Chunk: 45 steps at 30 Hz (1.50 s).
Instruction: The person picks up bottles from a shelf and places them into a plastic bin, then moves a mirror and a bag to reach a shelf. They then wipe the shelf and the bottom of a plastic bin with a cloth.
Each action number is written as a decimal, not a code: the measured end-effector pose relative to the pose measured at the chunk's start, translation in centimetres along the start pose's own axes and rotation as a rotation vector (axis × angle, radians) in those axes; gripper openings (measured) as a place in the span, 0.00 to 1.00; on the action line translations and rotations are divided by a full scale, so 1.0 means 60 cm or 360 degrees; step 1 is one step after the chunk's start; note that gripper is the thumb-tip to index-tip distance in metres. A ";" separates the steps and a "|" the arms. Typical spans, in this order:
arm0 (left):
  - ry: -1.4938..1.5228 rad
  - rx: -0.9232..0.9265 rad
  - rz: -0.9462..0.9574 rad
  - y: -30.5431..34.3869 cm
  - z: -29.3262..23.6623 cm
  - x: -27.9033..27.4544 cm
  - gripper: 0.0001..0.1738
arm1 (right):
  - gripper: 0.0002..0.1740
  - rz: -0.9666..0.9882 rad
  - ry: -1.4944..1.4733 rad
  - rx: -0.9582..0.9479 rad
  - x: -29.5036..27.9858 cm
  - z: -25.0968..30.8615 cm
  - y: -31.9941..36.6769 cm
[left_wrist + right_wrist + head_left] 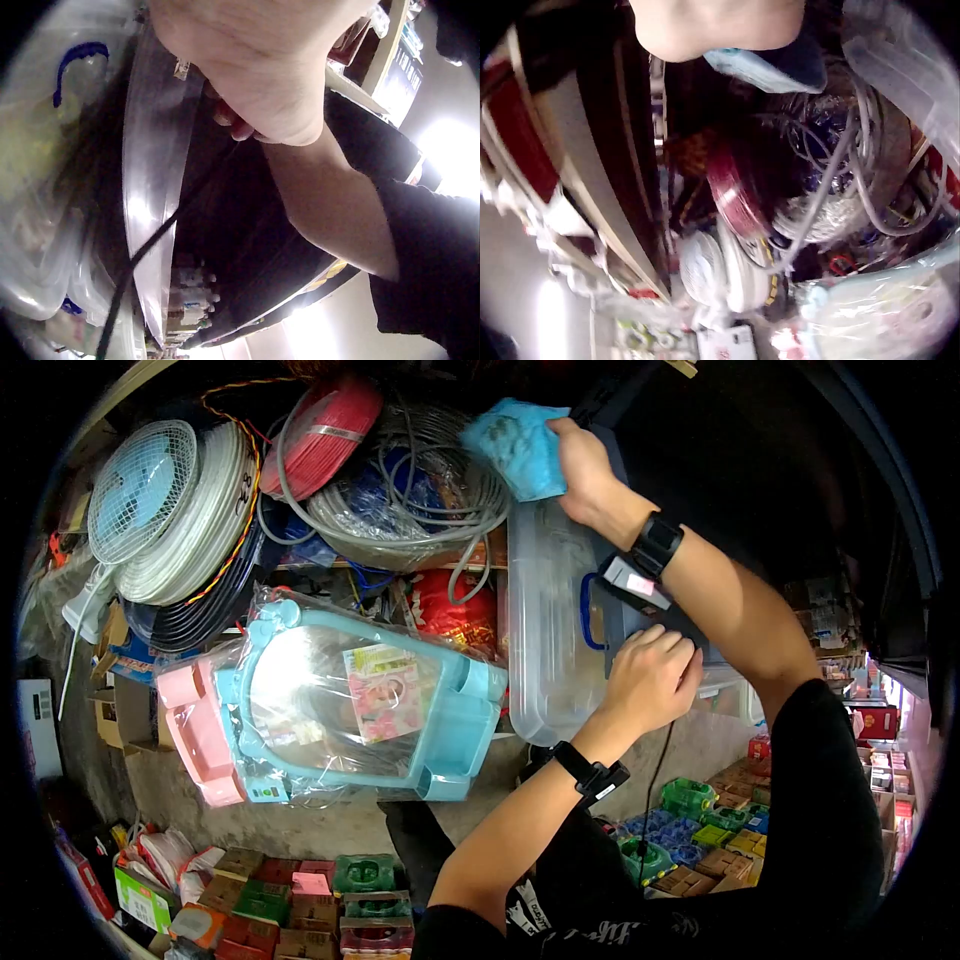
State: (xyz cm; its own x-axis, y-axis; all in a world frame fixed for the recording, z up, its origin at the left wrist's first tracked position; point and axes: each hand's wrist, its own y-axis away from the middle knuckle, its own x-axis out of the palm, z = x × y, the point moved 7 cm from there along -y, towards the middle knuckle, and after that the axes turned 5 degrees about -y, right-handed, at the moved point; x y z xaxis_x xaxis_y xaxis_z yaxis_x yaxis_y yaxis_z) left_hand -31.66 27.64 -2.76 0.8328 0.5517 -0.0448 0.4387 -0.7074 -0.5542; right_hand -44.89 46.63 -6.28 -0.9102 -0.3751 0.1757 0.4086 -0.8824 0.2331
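Note:
A light blue cloth (pixel 520 448), blurred along its left side, is gripped in my right hand (pixel 588 472) at the upper right. It hangs over the top of a clear plastic storage bin (pixel 535 610) with a blue handle (pixel 590 612). The right wrist view shows the cloth (pixel 769 71) under the palm. Lower down, my left hand (pixel 652 678) has its fingers curled at the edge of a dark panel (pixel 628 635). In the left wrist view a black cord (pixel 142 251) runs up to its fingertips; part of the grip is hidden by the palm.
Coils of grey cable (pixel 440 510), a red wire coil (pixel 325 445) and a small fan (pixel 140 490) crowd the upper left. A wrapped pink and blue plastic baby tub (pixel 465 710) stands below them. Boxes and green packs (pixel 365 875) cover the floor.

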 end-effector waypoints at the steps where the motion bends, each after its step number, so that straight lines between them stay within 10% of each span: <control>1: 0.0008 -0.0004 -0.0009 0.000 0.000 -0.001 0.11 | 0.20 0.0067 -0.0080 0.0022 0.024 0.000 0.015; 25: -0.0227 0.0008 0.0070 -0.005 -0.008 0.014 0.11 | 0.26 0.0813 -0.0525 0.0093 -0.124 0.160 0.090; 31: -0.0239 0.0031 0.0069 -0.008 -0.012 0.012 0.11 | 0.22 0.0462 0.0065 -0.0313 -0.269 0.211 0.082; 33: -0.0240 0.0032 0.0070 -0.007 -0.011 0.012 0.11 | 0.22 0.0537 -0.0571 0.0049 -0.312 0.213 0.091; 36: -0.0235 0.0033 0.0077 -0.007 -0.011 0.011 0.11 | 0.26 -0.0229 -0.0432 -0.0204 -0.418 0.248 0.120; 39: -0.0231 0.0042 0.0077 -0.006 -0.010 0.012 0.11 | 0.31 -0.0669 0.2505 -0.1119 -0.601 0.319 0.151; 45: -0.0258 0.0043 0.0092 -0.006 -0.011 0.014 0.11 | 0.33 -0.0673 0.3111 -0.1256 -0.954 0.398 0.109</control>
State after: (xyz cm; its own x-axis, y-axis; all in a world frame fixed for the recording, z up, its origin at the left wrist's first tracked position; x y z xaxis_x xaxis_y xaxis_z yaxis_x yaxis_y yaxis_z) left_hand -30.91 28.06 -2.02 0.7902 0.5759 -0.2095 0.3805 -0.7291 -0.5689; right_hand 11.50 69.10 8.01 -0.0138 0.5439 -0.8390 0.5796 -0.6794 -0.4499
